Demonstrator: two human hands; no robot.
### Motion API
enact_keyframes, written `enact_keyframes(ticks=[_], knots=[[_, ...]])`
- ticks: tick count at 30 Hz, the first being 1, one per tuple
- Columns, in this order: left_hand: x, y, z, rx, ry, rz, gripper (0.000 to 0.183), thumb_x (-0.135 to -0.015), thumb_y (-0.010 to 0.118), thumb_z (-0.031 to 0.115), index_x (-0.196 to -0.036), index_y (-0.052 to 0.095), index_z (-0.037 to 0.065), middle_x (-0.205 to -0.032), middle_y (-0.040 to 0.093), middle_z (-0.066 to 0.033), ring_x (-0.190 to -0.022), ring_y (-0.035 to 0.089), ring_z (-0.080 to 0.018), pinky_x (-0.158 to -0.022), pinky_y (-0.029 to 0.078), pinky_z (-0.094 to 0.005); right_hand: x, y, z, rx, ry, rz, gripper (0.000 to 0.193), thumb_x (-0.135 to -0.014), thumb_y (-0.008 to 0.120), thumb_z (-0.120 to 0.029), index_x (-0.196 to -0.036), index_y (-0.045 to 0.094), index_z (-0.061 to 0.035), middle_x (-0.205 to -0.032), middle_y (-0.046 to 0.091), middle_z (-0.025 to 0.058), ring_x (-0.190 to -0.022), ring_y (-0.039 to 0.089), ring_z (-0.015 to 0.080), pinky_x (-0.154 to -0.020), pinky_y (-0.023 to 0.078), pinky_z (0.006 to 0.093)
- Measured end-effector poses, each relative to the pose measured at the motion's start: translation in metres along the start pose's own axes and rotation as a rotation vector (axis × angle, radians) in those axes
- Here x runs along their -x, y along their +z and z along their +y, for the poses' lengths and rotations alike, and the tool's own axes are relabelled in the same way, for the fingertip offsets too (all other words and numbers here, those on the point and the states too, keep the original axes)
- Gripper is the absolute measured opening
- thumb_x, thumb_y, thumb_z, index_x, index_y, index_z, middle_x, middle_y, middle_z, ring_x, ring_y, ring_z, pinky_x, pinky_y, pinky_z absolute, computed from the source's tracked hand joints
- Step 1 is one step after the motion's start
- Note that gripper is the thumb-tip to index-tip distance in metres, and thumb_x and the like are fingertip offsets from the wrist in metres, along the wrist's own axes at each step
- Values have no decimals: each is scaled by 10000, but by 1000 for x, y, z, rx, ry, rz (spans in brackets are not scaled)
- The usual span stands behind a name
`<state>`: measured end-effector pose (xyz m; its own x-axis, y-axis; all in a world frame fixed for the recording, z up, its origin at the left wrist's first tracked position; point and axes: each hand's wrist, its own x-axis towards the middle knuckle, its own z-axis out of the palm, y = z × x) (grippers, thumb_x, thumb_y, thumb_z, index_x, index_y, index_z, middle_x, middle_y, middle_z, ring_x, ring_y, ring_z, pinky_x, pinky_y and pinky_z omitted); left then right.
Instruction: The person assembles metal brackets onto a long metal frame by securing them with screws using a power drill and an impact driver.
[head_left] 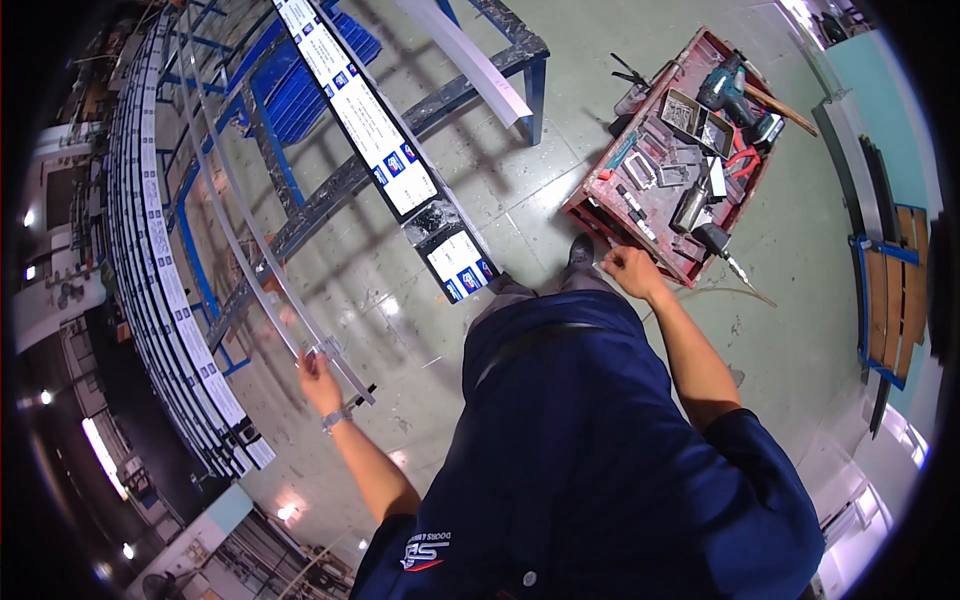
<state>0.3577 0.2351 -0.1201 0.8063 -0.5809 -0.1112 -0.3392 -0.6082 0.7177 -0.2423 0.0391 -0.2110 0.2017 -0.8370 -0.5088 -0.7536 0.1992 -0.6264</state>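
Strips [345, 370] of thin metal ran down the left, near end at left hand [317, 384]. Left forearm angled outward, watch [337, 419] on wrist, fingers curled at the strips; couldn't tell if pinching. Right forearm angled inward, right hand [632, 271] bunched, fingertips together, beside red toolbox [578, 208].

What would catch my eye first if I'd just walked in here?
Probably the red tray at upper right, crowded with tools, including a teal-and-black power drill. Next, the long bar in printed white-and-blue film, slanting down from the top center toward the person's legs. At lower left, the left hand grips a long thin strip.
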Motion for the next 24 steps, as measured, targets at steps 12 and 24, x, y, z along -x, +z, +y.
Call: enact_keyframes(ticks=[12,24], knots=[[126,126,122,92,-66,-440,505,-993,631,223,-1421,497,-9,-1290,636,-157,-1080,653,-203,-881,525,-303,-11,-103,116,445,289,541,548,-735,717,-114,-1236,534,8,-1205,578,211,-1124,548,406,-945,486,496],[177,150,159,206,-17,-350,370,-992,621,156,-1309,590,-34,-1120,711,-120,-914,697,-161,-780,555,-284,-24,-131,129,318,295,181,753,-732,729,-204,-1385,420,10,-1088,672,296,-1017,652,453,-886,523,502]])
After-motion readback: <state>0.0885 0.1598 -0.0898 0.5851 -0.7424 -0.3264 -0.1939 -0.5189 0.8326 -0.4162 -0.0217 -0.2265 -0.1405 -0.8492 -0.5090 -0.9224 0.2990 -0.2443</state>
